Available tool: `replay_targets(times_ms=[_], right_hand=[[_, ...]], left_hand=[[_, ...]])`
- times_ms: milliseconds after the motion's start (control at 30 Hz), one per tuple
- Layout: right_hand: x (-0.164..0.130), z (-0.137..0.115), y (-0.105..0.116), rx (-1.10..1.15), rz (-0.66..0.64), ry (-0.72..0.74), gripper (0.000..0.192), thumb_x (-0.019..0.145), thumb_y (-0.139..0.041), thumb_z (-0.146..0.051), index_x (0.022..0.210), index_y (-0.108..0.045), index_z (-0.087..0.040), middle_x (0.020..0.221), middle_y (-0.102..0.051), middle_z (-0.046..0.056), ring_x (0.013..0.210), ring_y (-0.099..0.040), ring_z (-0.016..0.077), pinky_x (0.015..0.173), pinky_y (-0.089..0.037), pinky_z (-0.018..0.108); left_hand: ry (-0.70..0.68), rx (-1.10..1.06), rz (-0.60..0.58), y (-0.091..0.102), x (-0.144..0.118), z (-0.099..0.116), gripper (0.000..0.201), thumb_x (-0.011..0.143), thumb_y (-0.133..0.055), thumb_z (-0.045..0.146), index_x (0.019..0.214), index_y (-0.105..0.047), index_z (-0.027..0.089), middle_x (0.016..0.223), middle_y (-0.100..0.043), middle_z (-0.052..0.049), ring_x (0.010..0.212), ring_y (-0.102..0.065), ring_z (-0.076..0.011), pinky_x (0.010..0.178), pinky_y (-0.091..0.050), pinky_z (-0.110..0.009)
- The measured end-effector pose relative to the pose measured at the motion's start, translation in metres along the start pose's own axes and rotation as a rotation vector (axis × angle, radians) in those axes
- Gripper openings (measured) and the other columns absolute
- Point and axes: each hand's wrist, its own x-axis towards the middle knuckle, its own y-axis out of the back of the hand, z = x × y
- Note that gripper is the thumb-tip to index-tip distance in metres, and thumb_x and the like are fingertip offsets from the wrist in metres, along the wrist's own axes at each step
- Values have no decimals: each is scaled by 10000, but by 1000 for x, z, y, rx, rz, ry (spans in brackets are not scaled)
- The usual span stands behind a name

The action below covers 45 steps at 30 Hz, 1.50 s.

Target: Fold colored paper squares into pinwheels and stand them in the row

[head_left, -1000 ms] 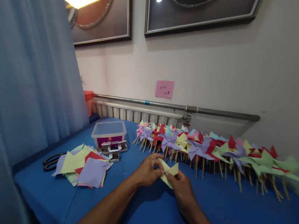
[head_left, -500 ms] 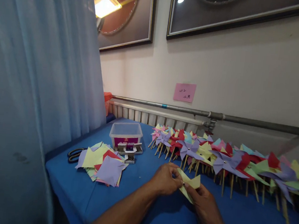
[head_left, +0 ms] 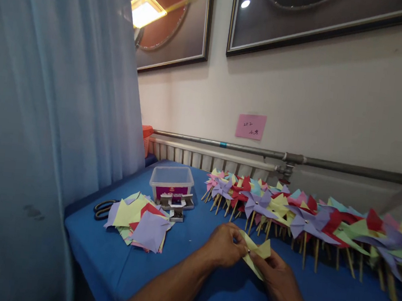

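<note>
blue surface; both my hands, left and right, pinch flimsy yellow paper pinwheel at its centre, finished ones at two o'clock.

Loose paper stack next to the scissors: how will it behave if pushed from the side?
The paper stack probably fans out rather than sliding whole: its sheets already lie askew. Thin sheets look light and floppy, so edges likely buckle. The blue tablecloth may drag the bottom ones.
</note>
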Motion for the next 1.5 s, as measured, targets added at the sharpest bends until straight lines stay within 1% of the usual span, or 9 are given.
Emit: replay_targets(times_ms=[200,367,500,600,800,967,1200,1367,1500], right_hand=[[-3,-2,-1,-61,2,34,580,522,-863,-451,1016,-776,-161,709,-758,55,662,-693,259,579,-520,315],[-4,-3,-1,-88,4,51,570,545,-848,-478,1012,-786,-157,686,-748,57,631,-681,255,555,-512,315],[-11,-10,-5,-69,14,62,571,559,-847,-462,1040,-778,-163,738,-768,57,635,-681,241,589,-524,313],[-14,-13,-7,-87,1,54,562,554,-850,-470,1020,-779,-166,749,-773,59,661,-697,256,610,-536,321],[-8,-9,-5,-99,5,24,600,515,-864,-501,1005,-776,-165,714,-768,60,659,-709,280,573,-536,325],[-13,-12,-6,-108,-17,35,595,564,-846,-495,1056,-761,-171,764,-783,59,688,-722,280,590,-544,324],[-16,-15,-9,-78,-14,23,581,567,-852,-481,1048,-770,-166,738,-777,55,656,-716,267,629,-560,338],[-11,-11,-8,-26,-21,31,570,564,-863,-479,1036,-771,-173,760,-782,57,673,-713,264,605,-537,322],[-6,-7,-6,-36,-27,48,566,562,-862,-512,1006,-781,-170,788,-785,68,699,-710,264,592,-528,312]], left_hand=[[11,-6,-2,3,-2,3,75,691,-683,131,628,-650,157,1003,-667,-50,840,-597,-148,768,-473,-253],[4,-8,-15,3,0,-2,62,689,-690,139,642,-653,156,996,-662,-56,857,-600,-158,737,-464,-246],[-7,4,-24,3,0,-3,65,688,-695,138,638,-656,156,975,-666,-48,848,-600,-153,757,-464,-246],[-10,15,-24,4,0,-2,71,686,-689,128,637,-647,158,934,-657,-35,834,-586,-146,756,-455,-243],[-4,-4,-35,3,0,-4,91,686,-666,110,619,-623,152,888,-638,-24,779,-568,-127,714,-438,-230],[-2,11,-44,3,0,-4,94,698,-670,96,628,-632,147,908,-644,-27,782,-572,-123,709,-442,-229],[38,37,-31,5,-3,3,112,719,-673,89,634,-626,146,927,-655,-19,774,-560,-113,683,-426,-210],[46,10,28,4,-4,6,136,691,-705,113,609,-605,155,879,-622,-17,728,-529,-120,650,-406,-231],[19,7,47,4,-3,6,130,666,-686,106,592,-593,161,864,-619,-26,760,-549,-138,697,-413,-251]])
